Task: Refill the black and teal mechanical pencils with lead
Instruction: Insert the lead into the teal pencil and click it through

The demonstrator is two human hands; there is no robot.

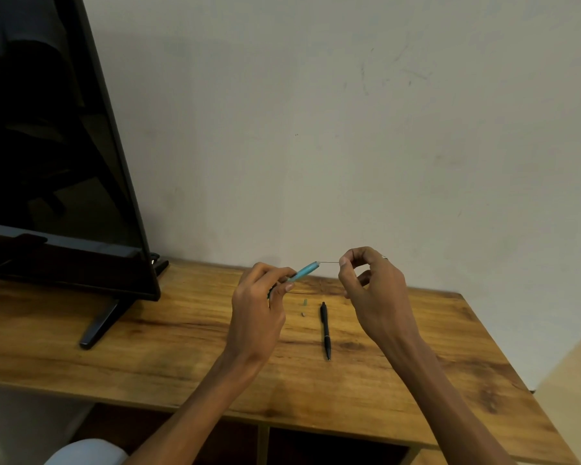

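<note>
My left hand grips the teal mechanical pencil, held above the table with its open back end pointing right. My right hand pinches a thin lead between thumb and forefinger, and the lead's left tip sits at the pencil's open end. The black mechanical pencil lies on the wooden table between my hands, tip toward me. Two small parts, a teal cap and a tiny pale eraser piece, rest on the table just left of the black pencil.
A large black TV screen stands at the left on a slanted foot. A plain wall rises right behind the table. The table's front edge has open shelf compartments below it.
</note>
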